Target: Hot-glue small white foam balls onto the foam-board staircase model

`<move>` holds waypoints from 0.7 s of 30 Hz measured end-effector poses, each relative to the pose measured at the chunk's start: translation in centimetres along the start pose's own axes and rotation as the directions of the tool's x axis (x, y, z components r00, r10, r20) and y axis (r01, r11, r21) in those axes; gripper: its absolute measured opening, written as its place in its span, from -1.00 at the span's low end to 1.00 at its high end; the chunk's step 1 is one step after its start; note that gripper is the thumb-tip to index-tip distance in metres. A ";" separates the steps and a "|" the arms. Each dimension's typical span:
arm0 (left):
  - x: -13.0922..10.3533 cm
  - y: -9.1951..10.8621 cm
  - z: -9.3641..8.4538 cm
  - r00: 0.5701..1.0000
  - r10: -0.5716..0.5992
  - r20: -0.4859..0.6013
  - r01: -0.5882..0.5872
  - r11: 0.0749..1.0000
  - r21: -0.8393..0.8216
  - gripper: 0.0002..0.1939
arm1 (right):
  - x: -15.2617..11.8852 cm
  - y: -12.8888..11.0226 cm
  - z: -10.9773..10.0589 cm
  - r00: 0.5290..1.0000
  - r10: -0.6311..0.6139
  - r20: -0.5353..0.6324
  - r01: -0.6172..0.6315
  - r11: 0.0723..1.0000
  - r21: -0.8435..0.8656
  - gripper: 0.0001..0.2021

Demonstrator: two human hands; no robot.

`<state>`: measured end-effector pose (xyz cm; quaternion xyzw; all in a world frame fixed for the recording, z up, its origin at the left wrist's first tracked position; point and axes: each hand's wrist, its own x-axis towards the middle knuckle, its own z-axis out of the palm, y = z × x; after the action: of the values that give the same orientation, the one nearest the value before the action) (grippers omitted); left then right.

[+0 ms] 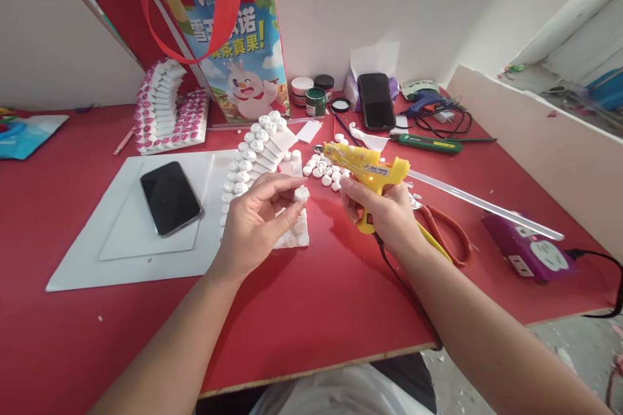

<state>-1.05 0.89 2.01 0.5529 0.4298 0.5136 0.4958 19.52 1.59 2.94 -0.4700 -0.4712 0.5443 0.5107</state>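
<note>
Between the thumb and fingers of my left hand (260,217) is a small white rosette (302,194). Just behind that hand stands a white stepped piece (272,149) edged with similar rosettes; my hand hides part of it. My right hand (389,211) grips a yellow hot glue gun (370,172), its nozzle pointing left and its small orange light lit. A long clear glue stick (487,204) sticks out of the gun's back. Beyond the nozzle lies a pile of loose white rosettes (327,172).
A phone (170,198) rests on white boards (87,266) at left. Pliers (455,237) and a purple power strip (525,249) lie at right. Behind are a pink-and-white stepped piece (168,110), a gift bag (243,65), paint jars (315,102), another phone (376,102) and a green cutter (428,143).
</note>
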 end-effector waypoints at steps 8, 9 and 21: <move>0.3 -0.6 -1.1 0.982 -0.163 -0.099 0.140 0.968 -0.210 -0.79 | 0.0 -0.5 -0.7 0.997 -0.004 0.083 -0.003 0.997 0.080 -0.56; 0.5 -0.6 -1.2 0.976 -0.186 -0.112 0.153 0.955 -0.253 -0.78 | 0.0 -0.7 -0.8 0.994 -0.002 0.110 -0.006 0.997 0.071 -0.56; 1.4 -1.1 -0.8 0.911 -0.413 0.011 0.322 0.693 -0.645 -0.73 | -0.7 -1.1 -1.3 0.968 0.007 0.250 -0.008 1.000 0.001 -0.53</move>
<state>-1.69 2.53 1.11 0.2196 0.3654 0.5540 0.7151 20.96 0.95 3.92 -0.3990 -0.5296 0.6015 0.4455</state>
